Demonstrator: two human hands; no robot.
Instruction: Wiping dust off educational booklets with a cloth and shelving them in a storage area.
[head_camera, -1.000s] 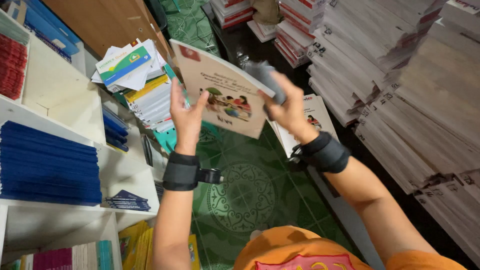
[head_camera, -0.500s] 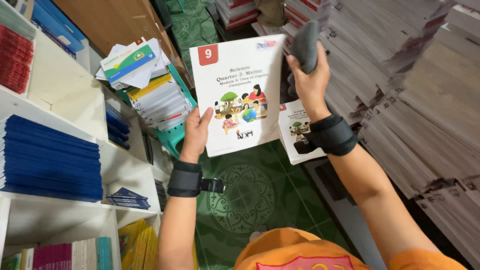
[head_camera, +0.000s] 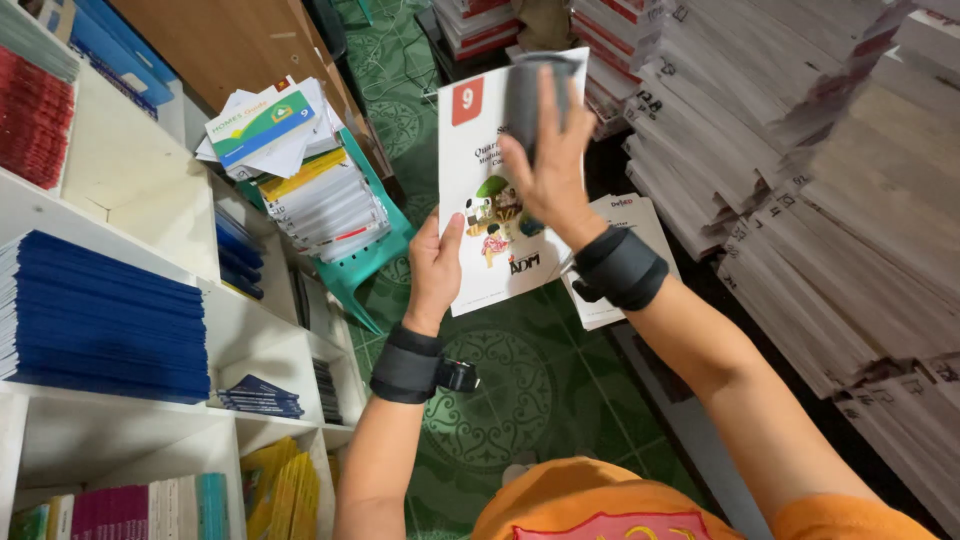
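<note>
My left hand (head_camera: 437, 268) is clamped on the lower left edge of the white booklet (head_camera: 497, 190), thumb on the cover, keeping it upright and facing me. My right hand (head_camera: 548, 160) is closed around a dark grey scanner-like device (head_camera: 530, 95), held against the cover. Behind lie a second booklet (head_camera: 625, 260) on the green floor (head_camera: 500, 390) and paper stacks (head_camera: 800, 170).

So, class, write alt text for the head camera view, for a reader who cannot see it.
A person's left hand holds up a white booklet with a red corner tag, while the right hand presses a dark grey handheld device against its cover. White shelves of blue booklets stand left; tall paper stacks rise right, above a green patterned floor.
</note>
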